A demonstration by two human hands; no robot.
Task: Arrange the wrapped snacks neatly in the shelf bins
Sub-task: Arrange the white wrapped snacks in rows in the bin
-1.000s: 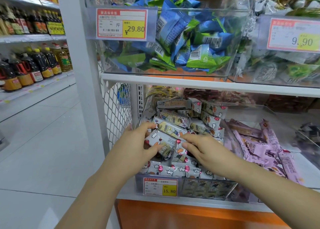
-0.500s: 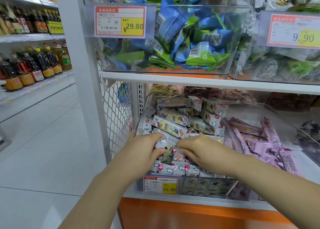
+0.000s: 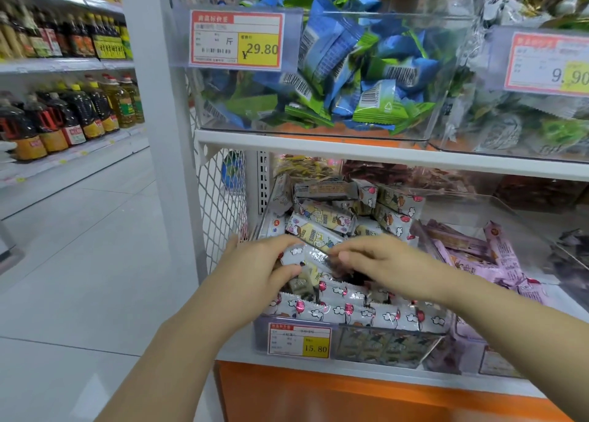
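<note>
Lower bin point(image 3: 385, 346): a clear box on the lower shelf, heaped with white packs point(image 3: 322, 227) printed with cartoon figures and red balloons; a yellow price tag point(image 3: 299, 342) reading 15.80 is fixed to its front wall.
Neighbouring bin: purple packs point(image 3: 471, 256) are piled just to the right of it, behind a clear divider.
Upper bin point(image 3: 223, 112): a clear box on the shelf above, filled with blue and green packs point(image 3: 357, 71) thrown in at all angles; a tag point(image 3: 236, 39) reading 29.80 is clipped to its front.
Second upper bin point(image 3: 452, 134): grey and green packs are seen through its wall, under a tag point(image 3: 548, 64) reading 9.90.
Counts: two hands, one held pack and three readable price tags are seen; the packs in each bin are too many and too overlapped to be counted.
Snack pack point(image 3: 310, 256): it is held over the front half of the lower bin, above a row of packs set on edge along the front wall.
Long axis: the held pack is laid roughly left to right, its right end tipped slightly down.
Left hand point(image 3: 255, 268): the left end of the pack is gripped, fingers over the top and thumb beneath.
Right hand point(image 3: 389, 265): the right end appears to be pinched by thumb and curled fingers.
Aisle: bottles point(image 3: 63, 115) of oil and sauce are lined up on shelves at far left.
</note>
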